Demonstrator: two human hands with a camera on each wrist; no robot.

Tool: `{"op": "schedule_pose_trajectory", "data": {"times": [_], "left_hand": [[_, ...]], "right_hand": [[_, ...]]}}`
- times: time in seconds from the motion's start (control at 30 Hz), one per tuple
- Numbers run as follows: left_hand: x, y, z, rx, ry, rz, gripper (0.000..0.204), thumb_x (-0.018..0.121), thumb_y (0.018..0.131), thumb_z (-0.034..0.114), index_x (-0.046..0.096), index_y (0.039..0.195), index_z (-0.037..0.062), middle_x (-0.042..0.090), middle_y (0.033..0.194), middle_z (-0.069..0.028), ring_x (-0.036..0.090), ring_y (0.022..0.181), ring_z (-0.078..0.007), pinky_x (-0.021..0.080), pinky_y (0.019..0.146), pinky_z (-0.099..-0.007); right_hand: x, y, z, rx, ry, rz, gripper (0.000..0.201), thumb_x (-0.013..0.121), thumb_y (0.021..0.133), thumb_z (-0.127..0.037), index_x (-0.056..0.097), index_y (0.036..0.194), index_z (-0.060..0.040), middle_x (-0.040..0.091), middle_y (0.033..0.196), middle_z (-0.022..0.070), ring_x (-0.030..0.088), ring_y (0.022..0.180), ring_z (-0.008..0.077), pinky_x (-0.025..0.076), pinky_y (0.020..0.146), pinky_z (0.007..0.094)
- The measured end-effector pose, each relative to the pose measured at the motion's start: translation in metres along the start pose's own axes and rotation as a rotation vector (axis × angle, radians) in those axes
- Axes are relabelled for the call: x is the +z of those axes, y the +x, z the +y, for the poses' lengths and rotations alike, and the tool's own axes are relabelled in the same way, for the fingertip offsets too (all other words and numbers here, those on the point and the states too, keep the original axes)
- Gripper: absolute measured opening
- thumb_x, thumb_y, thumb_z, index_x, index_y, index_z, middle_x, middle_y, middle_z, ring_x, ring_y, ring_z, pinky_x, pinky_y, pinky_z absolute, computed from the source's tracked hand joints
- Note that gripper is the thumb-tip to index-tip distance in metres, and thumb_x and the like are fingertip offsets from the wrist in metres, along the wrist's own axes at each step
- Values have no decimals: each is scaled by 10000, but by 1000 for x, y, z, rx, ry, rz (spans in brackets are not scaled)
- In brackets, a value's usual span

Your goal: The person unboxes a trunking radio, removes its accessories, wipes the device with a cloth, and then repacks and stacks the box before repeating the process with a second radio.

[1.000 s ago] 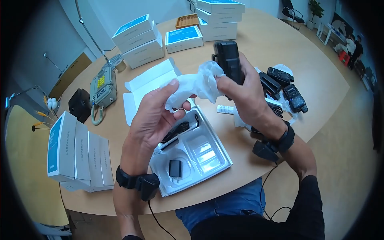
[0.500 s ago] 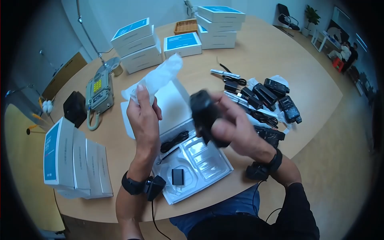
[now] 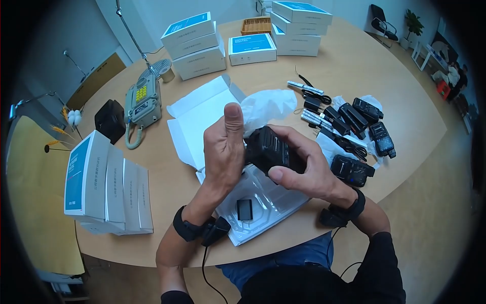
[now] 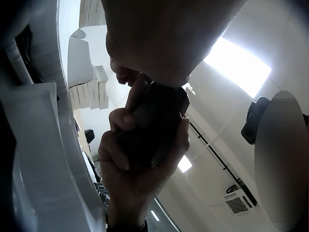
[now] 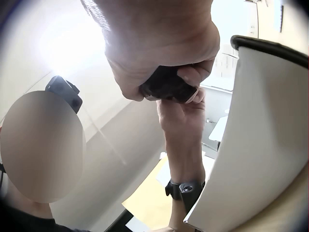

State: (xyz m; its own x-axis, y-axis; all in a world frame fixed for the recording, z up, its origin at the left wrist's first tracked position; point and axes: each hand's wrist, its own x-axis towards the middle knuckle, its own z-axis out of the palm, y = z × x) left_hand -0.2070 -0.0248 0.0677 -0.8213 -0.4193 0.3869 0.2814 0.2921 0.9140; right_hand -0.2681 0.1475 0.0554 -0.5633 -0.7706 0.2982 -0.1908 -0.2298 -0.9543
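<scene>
Above the open box, the right hand [image 3: 311, 175] grips a black handheld device [image 3: 271, 149], thumb along its near side. The left hand [image 3: 223, 149] is at the device's left end, thumb raised; the head view hides most of its fingers. In the right wrist view, left fingertips curl against the device [image 5: 169, 84]. A crumpled white wrapper [image 3: 268, 106] lies just beyond the hands, over the box lid's side. Below them is a clear plastic tray [image 3: 273, 202] with a small black block [image 3: 244, 209] in it.
White-and-blue boxes [image 3: 83, 175] stand at left, with more stacks [image 3: 197, 48] at the back beside a wicker basket [image 3: 256, 25]. A grey telephone [image 3: 144, 101] is at back left. Black devices [image 3: 382, 139], cables and adapters lie to the right.
The left hand has let go of the wrapper, which now lies further right, and has moved against the device. The right hand has brought the device over the tray, towards the left hand.
</scene>
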Motion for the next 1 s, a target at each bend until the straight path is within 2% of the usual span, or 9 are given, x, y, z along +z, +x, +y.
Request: {"op": "schedule_pose_trajectory", "data": {"times": [0.07, 0.13, 0.27, 0.37, 0.47, 0.57, 0.73, 0.83, 1.0], "left_hand": [[2, 3, -6, 135, 66, -2, 663, 374, 1101, 527, 661, 849, -16, 519, 628, -24, 452, 605, -106, 389, 554, -322], [2, 4, -4, 177, 171, 47, 653, 368, 1108, 504, 646, 825, -15, 527, 618, -52, 480, 581, -151, 397, 548, -349], [-10, 10, -13, 255, 452, 148, 632, 361, 1121, 447, 580, 739, -7, 515, 619, -117, 522, 545, -294, 400, 533, -410], [-10, 8, -13, 358, 550, 117, 632, 365, 1119, 443, 544, 710, -5, 479, 642, -123, 505, 551, -319, 393, 536, -415], [-12, 6, -8, 385, 499, 19, 632, 359, 1119, 447, 550, 724, -8, 473, 664, -118, 499, 552, -312, 387, 533, -420], [-8, 7, -12, 492, 367, -59, 639, 349, 1120, 452, 538, 724, -13, 471, 670, -116, 492, 556, -306, 377, 528, -419], [-8, 6, -11, 438, 337, -52, 638, 346, 1121, 448, 528, 726, -18, 460, 668, -113, 463, 541, -297, 367, 523, -416], [-14, 9, -13, 347, 404, 4, 632, 352, 1121, 443, 526, 730, -22, 457, 661, -109, 456, 536, -290, 364, 522, -413], [-12, 6, -9, 307, 404, -7, 633, 362, 1120, 443, 521, 729, -29, 452, 652, -103, 455, 536, -284, 363, 525, -411]], "right_hand": [[-3, -2, 8, 72, 35, -15, 818, 807, 863, -232, 373, 1514, 7, 637, 1267, 154, 616, 1152, 164, 469, 1030, 303], [-3, -1, 12, -58, 7, 85, 821, 799, 867, -224, 359, 1522, 4, 638, 1265, 152, 620, 1161, 172, 463, 1034, 304], [0, -6, 3, -39, 152, -58, 1023, 822, 835, -186, 170, 1602, -4, 666, 1214, 170, 645, 1114, 178, 453, 1020, 286], [3, -4, 3, -27, 138, -74, 1133, 848, 815, -199, 78, 1624, -9, 683, 1175, 180, 649, 1110, 183, 453, 1010, 276], [-3, -8, 7, -17, 80, -58, 1039, 835, 844, -233, 173, 1607, 10, 656, 1245, 166, 617, 1176, 180, 448, 1029, 287], [-10, -3, 11, 82, 166, -57, 771, 786, 906, -247, 393, 1510, 32, 558, 1383, 138, 534, 1265, 168, 425, 1079, 319], [-9, -2, 4, 124, 213, -5, 849, 796, 884, -248, 327, 1540, 15, 586, 1328, 144, 571, 1207, 168, 449, 1053, 314], [1, -4, 3, -50, 251, -15, 1093, 814, 813, -217, 107, 1629, -48, 637, 1225, 176, 638, 1079, 183, 485, 971, 309], [-7, -6, 10, -274, -63, -145, 1085, 801, 800, -194, 136, 1648, -70, 697, 1050, 153, 681, 929, 192, 521, 868, 315]]}}
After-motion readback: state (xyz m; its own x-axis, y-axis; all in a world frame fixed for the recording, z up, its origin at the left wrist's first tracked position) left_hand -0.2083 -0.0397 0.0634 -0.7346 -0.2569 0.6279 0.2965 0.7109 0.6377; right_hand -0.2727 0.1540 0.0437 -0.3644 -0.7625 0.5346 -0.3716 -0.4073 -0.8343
